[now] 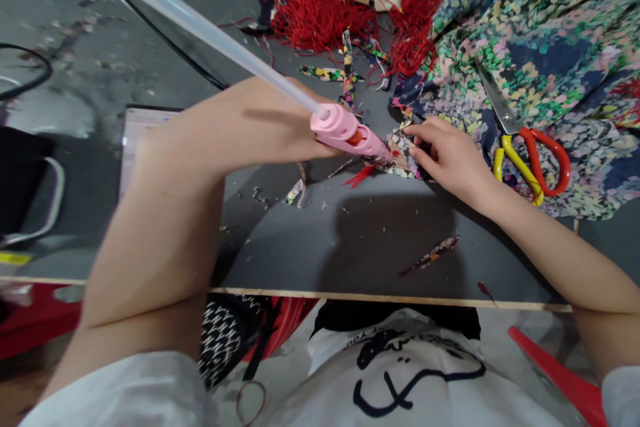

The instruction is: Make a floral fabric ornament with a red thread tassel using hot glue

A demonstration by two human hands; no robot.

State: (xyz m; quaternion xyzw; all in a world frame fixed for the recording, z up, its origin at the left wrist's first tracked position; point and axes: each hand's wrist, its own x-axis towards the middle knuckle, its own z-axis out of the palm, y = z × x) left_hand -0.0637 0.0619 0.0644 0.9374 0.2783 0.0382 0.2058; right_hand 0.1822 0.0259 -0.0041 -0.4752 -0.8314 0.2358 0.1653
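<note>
My left hand (295,127) is wrapped round a pink hot glue gun (345,130), its fingers mostly hidden behind the gun. A long translucent glue stick (200,30) runs out of the gun's back end toward the upper left. The gun's nozzle points down and right onto a small piece of floral fabric (399,141). With thumb and fingertips, my right hand (450,157) pinches that fabric at its right side. A tuft of red yarn (361,177) sticks out below the nozzle.
Red yarn heaps (320,17) lie at the back, near floral strips (347,67). Right of my right hand, scissors (530,160) with red and yellow handles rest on a large floral cloth (560,67). A black cable (160,30) crosses behind my left arm. Fabric scraps (431,255) lie near the table's front edge.
</note>
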